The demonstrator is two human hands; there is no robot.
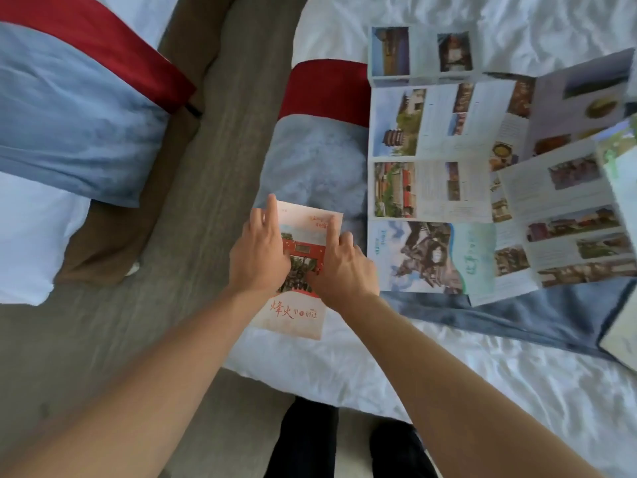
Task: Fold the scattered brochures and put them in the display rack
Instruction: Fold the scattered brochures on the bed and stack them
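Note:
A folded red-and-cream brochure (pixel 295 313) lies on the near corner of the bed. Both hands rest on top of it. My left hand (pixel 259 251) lies flat along its left edge, fingers stretched forward. My right hand (pixel 341 262) presses on its right half with the index finger extended. To the right, a large unfolded brochure (pixel 427 157) with photo panels is spread out flat on the bed. Another unfolded brochure (pixel 565 229) overlaps its right side. No display rack is in view.
The bed (pixel 465 370) has white sheets and a blue-and-red runner (pixel 319 160) under the brochures. A second bed (pixel 62 108) with the same runner stands at left, across a grey carpeted aisle (pixel 193 236). More paper edges (pixel 620 336) show at the far right.

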